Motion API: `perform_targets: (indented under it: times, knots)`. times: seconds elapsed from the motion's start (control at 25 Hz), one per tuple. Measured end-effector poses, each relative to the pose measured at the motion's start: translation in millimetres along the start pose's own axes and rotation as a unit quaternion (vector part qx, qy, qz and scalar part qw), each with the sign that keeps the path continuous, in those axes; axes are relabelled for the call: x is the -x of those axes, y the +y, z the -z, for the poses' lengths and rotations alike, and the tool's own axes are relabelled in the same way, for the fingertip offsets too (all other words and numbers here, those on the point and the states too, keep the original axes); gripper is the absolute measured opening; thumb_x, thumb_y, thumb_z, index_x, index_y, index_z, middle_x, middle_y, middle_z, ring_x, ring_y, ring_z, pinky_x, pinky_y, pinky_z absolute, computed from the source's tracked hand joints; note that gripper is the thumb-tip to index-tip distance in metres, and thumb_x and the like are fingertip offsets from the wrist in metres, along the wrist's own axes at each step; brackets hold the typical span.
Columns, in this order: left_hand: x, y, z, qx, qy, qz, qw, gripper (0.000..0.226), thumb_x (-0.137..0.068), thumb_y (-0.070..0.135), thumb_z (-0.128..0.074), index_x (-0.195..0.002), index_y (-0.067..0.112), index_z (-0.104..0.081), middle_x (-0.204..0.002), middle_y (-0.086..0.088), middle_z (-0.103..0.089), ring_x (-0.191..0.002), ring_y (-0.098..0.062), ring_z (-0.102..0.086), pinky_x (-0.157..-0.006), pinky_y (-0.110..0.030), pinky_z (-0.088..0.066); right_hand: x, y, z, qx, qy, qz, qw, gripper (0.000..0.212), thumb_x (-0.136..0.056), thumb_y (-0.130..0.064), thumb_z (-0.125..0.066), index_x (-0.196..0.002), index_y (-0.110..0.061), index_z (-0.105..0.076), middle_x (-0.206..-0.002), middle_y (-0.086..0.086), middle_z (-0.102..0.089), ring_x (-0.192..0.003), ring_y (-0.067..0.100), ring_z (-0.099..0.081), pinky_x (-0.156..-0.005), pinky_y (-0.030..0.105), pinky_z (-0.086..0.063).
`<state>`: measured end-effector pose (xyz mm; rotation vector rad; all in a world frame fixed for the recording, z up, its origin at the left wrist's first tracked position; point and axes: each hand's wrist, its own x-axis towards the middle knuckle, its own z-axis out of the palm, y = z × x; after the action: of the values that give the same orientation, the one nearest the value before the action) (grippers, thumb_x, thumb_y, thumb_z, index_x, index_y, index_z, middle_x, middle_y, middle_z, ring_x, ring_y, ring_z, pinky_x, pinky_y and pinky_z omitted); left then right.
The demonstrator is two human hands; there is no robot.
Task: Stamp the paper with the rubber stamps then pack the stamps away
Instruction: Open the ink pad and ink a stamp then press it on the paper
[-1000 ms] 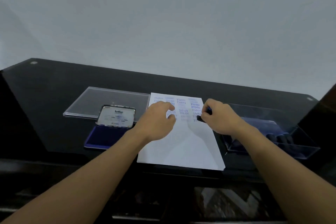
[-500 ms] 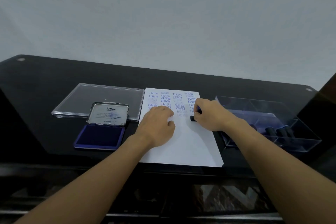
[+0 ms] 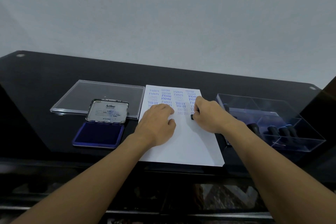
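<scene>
A white sheet of paper lies on the black table, its far half covered in rows of blue stamped words. My left hand rests flat on the sheet's left side, fingers loosely curled, holding nothing. My right hand grips a small black rubber stamp and presses it onto the paper at the right column. An open blue ink pad with its metal lid tilted up sits left of the paper. A clear plastic box at the right holds several black stamps.
The box's clear flat lid lies behind the ink pad at the left. The glass table ends at a plain pale wall behind; its front edge runs just under the paper's near edge.
The view has shifted so the table sits a little lower and nearer. My right hand with the stamp has moved slightly toward me down the right column. My left hand stays on the paper.
</scene>
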<state>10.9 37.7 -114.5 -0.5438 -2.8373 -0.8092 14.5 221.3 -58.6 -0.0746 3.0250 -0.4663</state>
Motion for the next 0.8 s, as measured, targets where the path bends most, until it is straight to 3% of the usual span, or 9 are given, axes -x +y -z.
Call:
perform_targets:
  times: [0.4,0.6,0.8]
  knots:
    - [0.3,2.1,3.8,0.006,-0.011,0.003,1.0,0.037,-0.093,0.022,-0.045,-0.13,0.018,-0.052,-0.138,0.006,-0.048,-0.128,-0.015,-0.037,-0.103,-0.026,-0.028,-4.8,-5.0,13.7,0.028,-0.044,-0.012,0.999,0.005,-0.099,-0.019,-0.048,-0.098,-0.014,-0.046,-0.095,0.005,-0.057,-0.069,0.015,-0.051,-0.054,0.028,-0.038]
    - [-2.8,1.7,10.1,0.056,0.019,0.02,0.998,0.036,-0.095,0.024,-0.046,-0.13,0.021,-0.053,-0.137,0.008,-0.05,-0.129,-0.012,-0.038,-0.103,-0.028,-0.033,-5.5,-2.9,52.7,-0.08,0.101,-0.013,0.992,0.008,-0.095,-0.021,-0.053,-0.089,-0.017,-0.057,-0.093,0.0,-0.062,-0.073,0.014,-0.057,-0.055,0.027,-0.04]
    - [-5.1,1.5,16.4,0.056,0.021,0.022,0.998,0.036,-0.095,0.025,-0.046,-0.13,0.021,-0.053,-0.137,0.007,-0.05,-0.129,-0.013,-0.038,-0.104,-0.03,-0.033,-0.7,-2.9,54.8,-0.08,0.09,0.004,0.993,0.006,-0.094,-0.02,-0.054,-0.09,-0.018,-0.058,-0.093,0.0,-0.064,-0.071,0.014,-0.057,-0.057,0.025,-0.041]
